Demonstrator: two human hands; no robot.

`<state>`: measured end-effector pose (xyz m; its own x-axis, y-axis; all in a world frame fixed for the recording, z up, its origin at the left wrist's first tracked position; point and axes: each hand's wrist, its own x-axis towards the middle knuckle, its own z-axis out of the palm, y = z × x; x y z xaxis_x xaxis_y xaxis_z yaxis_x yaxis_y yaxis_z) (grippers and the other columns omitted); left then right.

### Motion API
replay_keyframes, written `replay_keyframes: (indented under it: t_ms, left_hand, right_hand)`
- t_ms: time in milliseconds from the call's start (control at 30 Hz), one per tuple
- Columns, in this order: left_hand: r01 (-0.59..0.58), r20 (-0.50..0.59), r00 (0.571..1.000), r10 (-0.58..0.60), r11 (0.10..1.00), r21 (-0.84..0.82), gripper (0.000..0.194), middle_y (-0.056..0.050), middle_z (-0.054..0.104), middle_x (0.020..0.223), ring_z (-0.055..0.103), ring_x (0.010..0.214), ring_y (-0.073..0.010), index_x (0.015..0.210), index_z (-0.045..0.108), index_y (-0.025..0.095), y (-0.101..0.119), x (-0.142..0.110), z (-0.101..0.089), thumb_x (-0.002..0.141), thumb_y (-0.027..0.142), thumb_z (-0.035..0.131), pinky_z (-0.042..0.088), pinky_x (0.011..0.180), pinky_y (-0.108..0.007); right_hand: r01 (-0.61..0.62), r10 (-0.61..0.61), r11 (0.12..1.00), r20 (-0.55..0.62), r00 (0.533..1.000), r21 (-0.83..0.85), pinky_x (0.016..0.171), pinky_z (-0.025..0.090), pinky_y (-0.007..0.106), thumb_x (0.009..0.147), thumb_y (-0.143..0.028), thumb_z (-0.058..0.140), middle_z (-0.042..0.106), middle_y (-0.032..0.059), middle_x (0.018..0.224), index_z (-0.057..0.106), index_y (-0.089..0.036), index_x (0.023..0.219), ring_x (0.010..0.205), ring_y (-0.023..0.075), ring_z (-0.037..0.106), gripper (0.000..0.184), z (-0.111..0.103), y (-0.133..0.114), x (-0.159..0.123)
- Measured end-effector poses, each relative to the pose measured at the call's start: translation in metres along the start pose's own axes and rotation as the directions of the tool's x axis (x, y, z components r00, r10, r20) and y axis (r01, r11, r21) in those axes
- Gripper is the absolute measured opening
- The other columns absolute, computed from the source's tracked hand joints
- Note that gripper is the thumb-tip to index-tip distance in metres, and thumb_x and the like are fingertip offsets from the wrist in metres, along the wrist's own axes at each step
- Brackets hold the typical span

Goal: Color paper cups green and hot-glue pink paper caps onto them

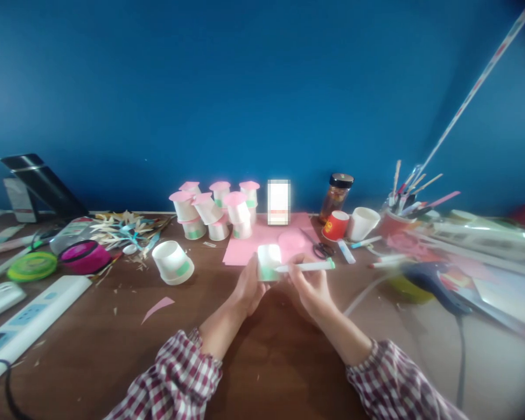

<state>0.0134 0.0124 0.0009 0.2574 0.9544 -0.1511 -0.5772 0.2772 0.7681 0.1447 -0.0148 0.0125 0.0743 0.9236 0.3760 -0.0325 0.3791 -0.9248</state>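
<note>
In front of me, a white paper cup (pixel 269 256) with a green patch near its lower end is held up by my left hand (pixel 249 284), its fingers wrapped round the side. My right hand (pixel 310 286) grips a white marker pen (pixel 310 266) with a green end pointing right. The pen's tip is at the green patch; whether it touches the cup is hard to tell. Another white paper cup (pixel 172 262) with a green patch stands upside down to the left. Pink paper (pixel 245 251) lies behind my hands, with black-handled scissors (pixel 322 249) on its right side.
Stacked cups with pink tops (pixel 238 216) stand at the back. A red cup (pixel 336 226), a white cup (pixel 364 224) and a dark-lidded bottle (pixel 338 195) are at back right. A glue gun (pixel 437 286) lies right, a power strip (pixel 35 321) left, a pink scrap (pixel 158 309) nearer.
</note>
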Motion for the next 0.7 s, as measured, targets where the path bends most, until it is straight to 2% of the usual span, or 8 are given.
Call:
replay_keyframes:
  t_ms: [167, 267, 433, 567, 700]
  left_hand:
    - [-0.007, 0.015, 1.000, 0.007, 0.999, 0.034, 0.041, -0.007, 0.065, 0.079, 0.059, 0.076, -0.0189, 0.093, 0.061, 0.014, 0.0012, -0.0016, 0.0012, 0.084, 0.051, 0.046, 0.044, 0.072, -0.033]
    - [-0.004, -0.006, 1.000, 0.004, 1.000, 0.024, 0.040, -0.005, 0.064, 0.077, 0.058, 0.074, -0.0173, 0.092, 0.061, 0.015, 0.0018, -0.0017, 0.0013, 0.084, 0.051, 0.047, 0.044, 0.073, -0.033]
    - [-0.008, -0.011, 1.000, 0.009, 0.999, 0.042, 0.039, -0.005, 0.063, 0.078, 0.057, 0.074, -0.0167, 0.091, 0.060, 0.015, 0.0024, -0.0022, 0.0015, 0.082, 0.052, 0.048, 0.044, 0.073, -0.032]
    - [-0.001, 0.016, 1.000, 0.000, 0.997, 0.071, 0.041, -0.004, 0.061, 0.077, 0.056, 0.073, -0.0160, 0.091, 0.060, 0.016, 0.0015, -0.0021, 0.0009, 0.082, 0.053, 0.047, 0.043, 0.072, -0.031]
    - [-0.014, -0.005, 1.000, 0.014, 0.997, 0.077, 0.041, -0.004, 0.061, 0.077, 0.055, 0.073, -0.0158, 0.091, 0.060, 0.017, 0.0009, -0.0014, 0.0008, 0.082, 0.054, 0.046, 0.043, 0.069, -0.030]
  right_hand:
    - [0.018, -0.018, 0.996, -0.001, 1.000, -0.093, 0.056, 0.041, 0.024, 0.083, -0.022, 0.055, 0.054, -0.0017, 0.063, 0.054, -0.018, 0.076, 0.058, 0.0117, 0.051, 0.008, -0.0001, 0.0000, -0.0011]
    - [0.018, -0.019, 0.996, -0.012, 1.000, -0.092, 0.056, 0.041, 0.024, 0.083, -0.021, 0.054, 0.054, -0.0020, 0.063, 0.054, -0.018, 0.076, 0.059, 0.0118, 0.051, 0.007, -0.0012, 0.0005, -0.0012]
    - [0.007, -0.003, 0.995, 0.042, 0.999, -0.099, 0.051, 0.036, 0.021, 0.082, -0.020, 0.055, 0.050, -0.0036, 0.060, 0.053, -0.018, 0.073, 0.054, 0.0094, 0.045, 0.010, -0.0024, 0.0000, -0.0013]
    - [0.012, -0.010, 0.998, 0.032, 0.999, -0.064, 0.055, 0.039, 0.022, 0.083, -0.021, 0.054, 0.054, -0.0025, 0.062, 0.053, -0.018, 0.075, 0.058, 0.0107, 0.049, 0.008, -0.0026, -0.0005, -0.0009]
    - [-0.012, 0.017, 0.998, 0.087, 0.996, -0.054, 0.051, 0.037, 0.021, 0.083, -0.022, 0.055, 0.052, -0.0036, 0.060, 0.053, -0.018, 0.074, 0.054, 0.0092, 0.046, 0.010, -0.0029, -0.0012, -0.0009]
